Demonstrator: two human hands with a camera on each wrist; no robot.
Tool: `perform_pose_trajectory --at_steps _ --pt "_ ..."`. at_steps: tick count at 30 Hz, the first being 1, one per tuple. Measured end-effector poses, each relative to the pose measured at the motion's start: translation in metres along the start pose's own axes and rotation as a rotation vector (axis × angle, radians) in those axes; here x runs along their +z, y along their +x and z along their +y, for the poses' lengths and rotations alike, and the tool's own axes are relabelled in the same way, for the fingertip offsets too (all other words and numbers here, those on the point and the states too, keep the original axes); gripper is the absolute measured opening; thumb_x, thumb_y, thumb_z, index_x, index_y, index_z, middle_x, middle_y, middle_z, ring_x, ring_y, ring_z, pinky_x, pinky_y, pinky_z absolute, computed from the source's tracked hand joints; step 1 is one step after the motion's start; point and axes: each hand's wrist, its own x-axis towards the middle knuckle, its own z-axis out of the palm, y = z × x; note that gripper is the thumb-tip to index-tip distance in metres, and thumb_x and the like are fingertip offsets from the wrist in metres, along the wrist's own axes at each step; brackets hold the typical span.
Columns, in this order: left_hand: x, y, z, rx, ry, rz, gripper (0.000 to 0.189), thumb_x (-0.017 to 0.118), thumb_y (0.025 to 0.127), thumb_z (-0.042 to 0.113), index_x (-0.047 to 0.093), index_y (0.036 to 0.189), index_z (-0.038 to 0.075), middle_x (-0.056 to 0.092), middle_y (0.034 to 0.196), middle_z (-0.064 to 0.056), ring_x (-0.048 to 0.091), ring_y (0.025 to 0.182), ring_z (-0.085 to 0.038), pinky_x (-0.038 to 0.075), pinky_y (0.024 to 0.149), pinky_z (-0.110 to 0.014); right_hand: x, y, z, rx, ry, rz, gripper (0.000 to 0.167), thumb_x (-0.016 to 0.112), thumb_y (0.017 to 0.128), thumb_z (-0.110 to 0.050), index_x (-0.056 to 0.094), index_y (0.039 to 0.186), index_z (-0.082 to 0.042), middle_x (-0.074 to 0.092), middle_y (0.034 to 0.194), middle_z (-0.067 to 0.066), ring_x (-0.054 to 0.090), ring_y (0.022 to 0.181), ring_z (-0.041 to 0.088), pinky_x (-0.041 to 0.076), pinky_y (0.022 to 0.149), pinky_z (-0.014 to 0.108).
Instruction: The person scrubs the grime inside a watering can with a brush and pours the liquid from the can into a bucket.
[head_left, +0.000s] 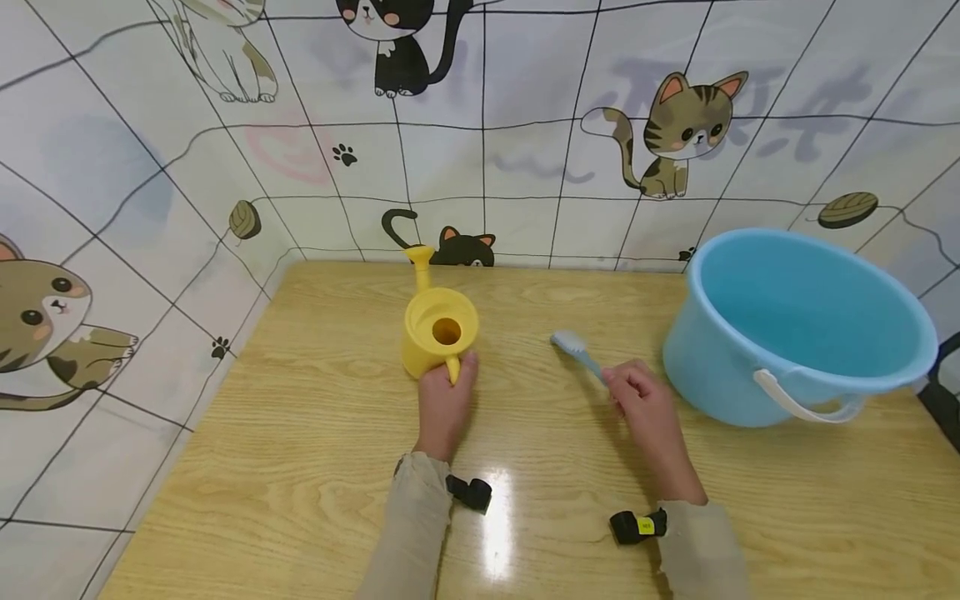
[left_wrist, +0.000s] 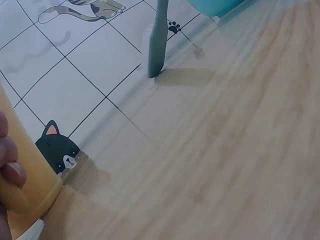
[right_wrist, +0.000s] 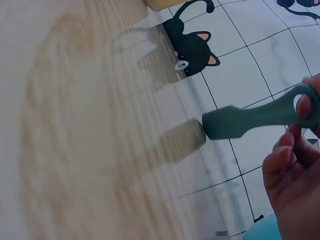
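My left hand [head_left: 444, 410] grips the handle of a small yellow watering can [head_left: 424, 323], which stands on the wooden table with its spout towards the back wall. In the left wrist view, the curled fingers [left_wrist: 11, 165] show against the side of the can. To the right, my right hand [head_left: 649, 417] pinches the end of a blue-green brush [head_left: 587, 360] with pale bristles. The right wrist view shows the looped handle end of the brush [right_wrist: 227, 122] between thumb and fingers, its head tip down at the tabletop.
A large light-blue bucket [head_left: 720, 358] with a white handle [head_left: 795, 402] stands on the table [head_left: 315, 467] at the right, close beside my right hand. Behind the table is a wall [head_left: 525, 167] covered with cat drawings. A dark object [head_left: 947, 392] shows at the right edge.
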Motion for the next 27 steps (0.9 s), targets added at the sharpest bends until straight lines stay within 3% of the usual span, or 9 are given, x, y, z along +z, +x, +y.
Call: perform_pose_trajectory --at_steps 3,7,10,13,18,23,27 --pt "-0.003 0.002 0.001 0.054 -0.06 -0.031 0.053 0.043 0.092 0.038 0.042 0.048 0.009 0.036 0.044 0.001 0.034 0.04 -0.014 0.029 0.042 -0.026 -0.001 0.001 -0.005 -0.078 -0.165 0.05 0.037 0.051 0.088 -0.037 0.05 0.066 -0.007 0.047 0.082 -0.002 0.044 0.075 0.013 0.037 0.061 0.025" --pt "-0.007 0.005 0.001 0.127 -0.115 -0.072 0.051 0.031 0.097 0.025 0.045 0.052 0.005 0.04 0.048 -0.006 0.034 0.043 -0.017 0.029 0.044 -0.027 0.0 0.001 -0.012 -0.166 -0.363 0.07 0.031 0.05 0.089 -0.037 0.053 0.067 -0.015 0.045 0.078 -0.004 0.04 0.064 0.012 0.034 0.055 0.027" --pt "-0.008 0.006 0.003 0.134 -0.138 -0.076 0.05 0.029 0.098 0.023 0.047 0.054 0.004 0.041 0.05 -0.008 0.033 0.043 -0.017 0.028 0.044 -0.027 0.001 0.001 -0.016 -0.184 -0.518 0.004 0.027 0.049 0.09 -0.035 0.053 0.069 -0.019 0.044 0.072 -0.003 0.039 0.058 0.013 0.032 0.053 0.029" --pt "-0.008 0.005 0.003 0.117 -0.139 -0.073 0.05 0.03 0.097 0.026 0.047 0.055 0.005 0.041 0.05 -0.006 0.034 0.043 -0.016 0.028 0.043 -0.026 0.002 -0.001 -0.019 -0.122 -0.623 -0.132 0.026 0.048 0.09 -0.031 0.051 0.067 -0.019 0.044 0.068 -0.001 0.038 0.055 0.015 0.031 0.051 0.03" --pt "-0.007 0.0 0.0 0.064 -0.175 -0.095 0.05 0.031 0.097 0.03 0.047 0.055 0.006 0.04 0.05 -0.004 0.035 0.043 -0.017 0.029 0.043 -0.027 0.006 -0.007 -0.019 0.022 -0.696 -0.303 0.022 0.048 0.087 -0.028 0.054 0.068 -0.02 0.044 0.068 0.001 0.04 0.055 0.016 0.032 0.05 0.03" --pt "-0.008 -0.005 -0.002 0.07 -0.171 -0.107 0.05 0.029 0.097 0.03 0.047 0.057 0.006 0.04 0.051 -0.005 0.034 0.043 -0.018 0.029 0.044 -0.027 0.006 -0.012 -0.017 -0.006 -0.712 -0.337 0.015 0.056 0.086 -0.024 0.063 0.075 -0.019 0.046 0.069 -0.001 0.04 0.057 0.014 0.033 0.052 0.029" --pt "-0.012 -0.006 0.007 0.068 -0.178 -0.123 0.048 0.028 0.098 0.024 0.047 0.058 0.004 0.04 0.051 -0.006 0.034 0.044 -0.017 0.029 0.045 -0.027 0.003 -0.014 -0.02 -0.048 -0.716 -0.323 0.009 0.062 0.083 -0.023 0.066 0.076 -0.018 0.047 0.069 -0.003 0.04 0.058 0.013 0.034 0.053 0.029"
